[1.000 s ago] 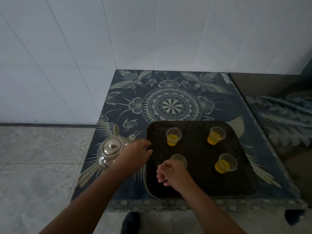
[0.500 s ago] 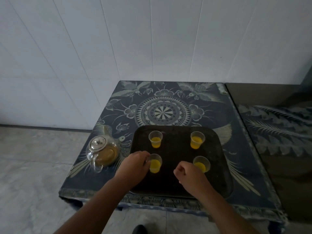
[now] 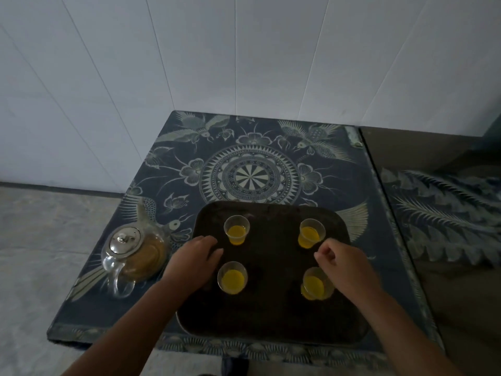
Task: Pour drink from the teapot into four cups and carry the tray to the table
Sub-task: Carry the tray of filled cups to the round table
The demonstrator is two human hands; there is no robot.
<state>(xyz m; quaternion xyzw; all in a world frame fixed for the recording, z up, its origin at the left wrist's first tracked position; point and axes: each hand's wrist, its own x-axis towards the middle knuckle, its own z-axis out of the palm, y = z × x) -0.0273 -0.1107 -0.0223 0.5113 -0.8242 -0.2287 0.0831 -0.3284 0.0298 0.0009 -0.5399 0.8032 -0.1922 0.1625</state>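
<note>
Glass teapot (image 3: 135, 256), dark rounded tray (image 3: 271, 316), clear cups (image 3: 236, 230)

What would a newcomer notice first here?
Four clear cups of bright yellow drink stand on a dark tray, with the left hand and right hand above it. A glass teapot with a metal lid sits left of the tray on a blue patterned cloth.

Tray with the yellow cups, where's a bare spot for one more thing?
Bare: the middle of the tray between the four cups, its near strip below the front two, and the patterned cloth behind it. Crowded: the left edge by the teapot and left hand; the right hand overlaps the near right cup.
</note>
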